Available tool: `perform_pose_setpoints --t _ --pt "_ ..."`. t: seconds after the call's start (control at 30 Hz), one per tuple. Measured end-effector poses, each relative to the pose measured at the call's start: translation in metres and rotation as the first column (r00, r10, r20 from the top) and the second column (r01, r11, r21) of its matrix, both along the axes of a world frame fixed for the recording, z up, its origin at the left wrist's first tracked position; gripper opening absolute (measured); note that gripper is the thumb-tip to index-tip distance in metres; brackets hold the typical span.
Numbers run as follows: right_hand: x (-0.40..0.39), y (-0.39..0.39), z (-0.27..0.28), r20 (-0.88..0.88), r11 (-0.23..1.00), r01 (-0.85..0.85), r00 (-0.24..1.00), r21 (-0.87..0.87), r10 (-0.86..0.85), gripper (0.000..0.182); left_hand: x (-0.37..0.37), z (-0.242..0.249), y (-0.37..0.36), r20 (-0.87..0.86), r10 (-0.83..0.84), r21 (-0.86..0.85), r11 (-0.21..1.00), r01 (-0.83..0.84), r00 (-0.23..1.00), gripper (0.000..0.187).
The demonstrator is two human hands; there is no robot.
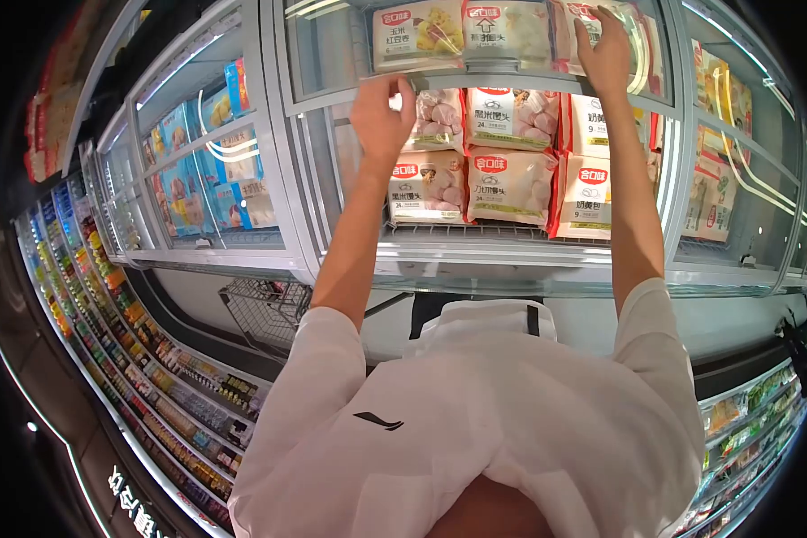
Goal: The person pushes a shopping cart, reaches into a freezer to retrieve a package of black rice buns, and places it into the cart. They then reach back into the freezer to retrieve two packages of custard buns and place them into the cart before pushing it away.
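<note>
My left hand [383, 121] is curled closed at the front frame of a freezer's sliding glass lid [511, 73], left of the frame's middle. Farther over the lid, my right hand [603, 49] has its fingers apart above a bag [568, 34] at the upper right. Below the frame, the uncovered part of the freezer shows red-and-white bags of frozen buns. Among these are a bag of dark-rice buns [428, 186], a bag of cut buns [512, 186] and a bag of custard buns [585, 196]. More bags [419, 36] lie under the glass.
Blue packs [184, 184] fill the freezer section on the left, and more bags [715, 193] stand in the one on the right. A wire shopping basket [264, 312] is low at the left. Stocked shelves [152, 359] curve along the left side, with others [753, 403] at the lower right.
</note>
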State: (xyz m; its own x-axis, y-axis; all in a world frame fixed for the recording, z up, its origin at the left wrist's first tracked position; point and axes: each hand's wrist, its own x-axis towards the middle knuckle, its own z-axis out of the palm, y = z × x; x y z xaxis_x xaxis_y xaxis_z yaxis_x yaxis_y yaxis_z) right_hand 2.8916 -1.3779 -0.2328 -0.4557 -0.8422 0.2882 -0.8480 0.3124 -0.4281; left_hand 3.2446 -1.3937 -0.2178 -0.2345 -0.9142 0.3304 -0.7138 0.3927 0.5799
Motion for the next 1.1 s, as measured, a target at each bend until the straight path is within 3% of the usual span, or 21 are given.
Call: perform_pose_setpoints --t 0.03,0.07,0.1,0.17,0.2,0.23,0.27,0.33,0.37,0.43,0.47,0.57,0.63,0.67,0.73,0.77,0.87,0.9,1.0,1.07,1.1 --pt "0.019 0.025 0.012 0.194 0.959 -0.060 0.974 -0.276 0.117 0.038 0.008 -0.014 0.031 -0.031 0.016 0.028 0.999 -0.015 0.999 0.008" --pt "0.055 0.043 0.020 0.137 0.896 -0.010 0.987 -0.445 0.079 0.009 0.018 -0.037 0.054 -0.034 -0.035 0.061 0.997 0.037 0.999 0.009" --pt "0.093 0.071 0.021 0.305 0.906 0.011 0.943 -0.424 0.131 0.009 0.030 -0.048 0.071 0.102 -0.056 0.317 0.948 0.021 0.993 0.017" --pt "0.158 0.110 -0.009 0.418 0.880 -0.221 0.813 -0.421 0.404 0.014 0.056 -0.097 0.072 0.219 -0.008 0.304 0.951 -0.060 0.976 0.026" --pt "0.178 0.121 -0.017 0.583 0.900 -0.376 0.689 -0.221 0.430 0.017 0.068 -0.113 0.067 0.334 0.037 0.283 0.949 -0.138 0.942 0.035" --pt "0.189 0.123 -0.045 0.630 0.867 -0.492 0.649 -0.078 0.425 0.027 0.079 -0.124 0.054 0.360 0.040 0.378 0.907 -0.185 0.932 0.054" --pt "0.200 0.122 -0.082 0.634 0.867 -0.493 0.649 -0.071 0.421 0.027 0.087 -0.136 0.044 0.361 0.038 0.385 0.904 -0.186 0.932 0.054" --pt "0.210 0.103 -0.151 0.535 0.956 -0.290 0.802 -0.039 0.265 0.047 0.094 -0.161 0.026 0.352 0.018 0.460 0.868 -0.190 0.936 0.063" --pt "0.209 0.088 -0.165 0.530 0.954 -0.299 0.803 -0.035 0.272 0.047 0.095 -0.170 0.016 0.350 0.076 0.572 0.772 -0.277 0.934 0.070" --pt "0.213 0.060 -0.188 0.937 0.926 -0.349 0.348 0.144 -0.014 0.061 0.095 -0.183 -0.001 0.299 0.145 0.642 0.701 -0.312 0.943 0.073" --pt "0.215 0.050 -0.198 0.936 0.920 -0.361 0.353 0.151 -0.015 0.061 0.095 -0.189 -0.006 0.258 0.209 0.706 0.626 -0.332 0.943 0.076" --pt "0.221 0.034 -0.225 0.938 0.857 -0.492 0.345 0.151 0.032 0.064 0.099 -0.193 -0.008 0.269 0.262 0.733 0.569 -0.373 0.927 0.079" --pt "0.219 0.035 -0.234 0.929 0.902 -0.401 0.369 0.162 -0.003 0.064 0.096 -0.192 -0.017 0.271 0.297 0.743 0.541 -0.395 0.916 0.077" --pt "0.215 0.034 -0.232 0.924 0.882 -0.443 0.381 0.162 0.022 0.064 0.094 -0.194 -0.015 0.256 0.343 0.745 0.526 -0.411 0.904 0.077" --pt "0.217 0.032 -0.206 0.963 0.891 -0.369 0.055 0.265 -0.264 0.067 0.090 -0.190 -0.015 0.263 0.346 0.783 0.468 -0.409 0.900 0.074" --pt "0.223 0.028 -0.171 0.912 0.832 -0.381 0.090 0.403 -0.401 0.074 0.088 -0.190 -0.013 0.256 0.364 0.792 0.453 -0.410 0.896 0.071" --pt "0.214 0.041 -0.241 0.958 0.842 -0.461 0.080 0.279 -0.274 0.067 0.080 -0.188 0.004 0.276 0.405 0.782 0.433 -0.448 0.872 0.086" --pt "0.213 0.042 -0.236 0.959 0.839 -0.468 0.085 0.279 -0.271 0.067 0.082 -0.187 0.008 0.272 0.413 0.782 0.431 -0.450 0.869 0.086" --pt "0.204 0.059 -0.212 0.935 0.844 -0.434 -0.009 0.316 -0.354 0.062 0.087 -0.171 0.022 0.258 0.449 0.840 0.333 -0.428 0.855 0.094" --pt "0.203 0.071 -0.185 0.912 0.844 -0.419 -0.080 0.336 -0.402 0.058 0.093 -0.134 0.026 -0.073 0.558 0.979 0.200 -0.048 0.826 0.090" --pt "0.201 0.074 -0.160 0.891 0.843 -0.435 -0.171 0.315 -0.421 0.059 0.109 -0.184 0.028 -0.228 0.495 0.971 0.184 0.156 0.838 0.082"
